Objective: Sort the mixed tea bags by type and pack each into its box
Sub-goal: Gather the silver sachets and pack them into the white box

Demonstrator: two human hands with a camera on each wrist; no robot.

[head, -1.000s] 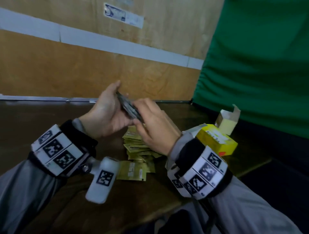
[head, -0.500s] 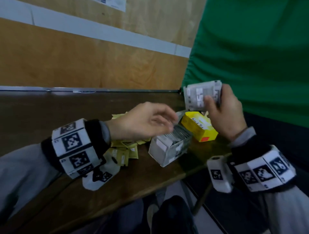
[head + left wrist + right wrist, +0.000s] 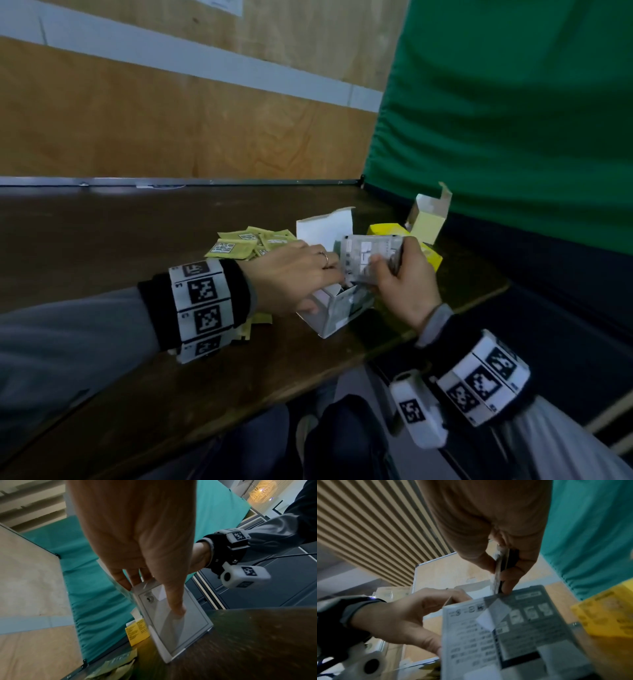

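A grey-and-white tea box (image 3: 342, 310) stands open at the table's front edge. My left hand (image 3: 325, 291) grips it, thumb pressed on its near side (image 3: 171, 626) and fingers on the top rim. My right hand (image 3: 387, 260) pinches a stack of grey tea bags (image 3: 371, 255) just above the box opening; in the right wrist view the stack (image 3: 500, 561) hangs edge-down over the box (image 3: 513, 628). Several yellow-green tea bags (image 3: 239, 245) lie in a pile behind my left hand. A yellow box (image 3: 433, 262) with its lid (image 3: 428, 219) up stands behind the grey one.
The dark wooden table (image 3: 137, 233) ends just in front of the grey box. A plywood wall (image 3: 171, 137) closes the back and a green cloth panel (image 3: 513, 120) the right. The grey box's white flap (image 3: 325, 226) stands upright.
Both hands held the grey stack over the pile a second ago. The right hand then carried it right and up, and has now lowered it onto the box opening; the left hand took hold of the box.
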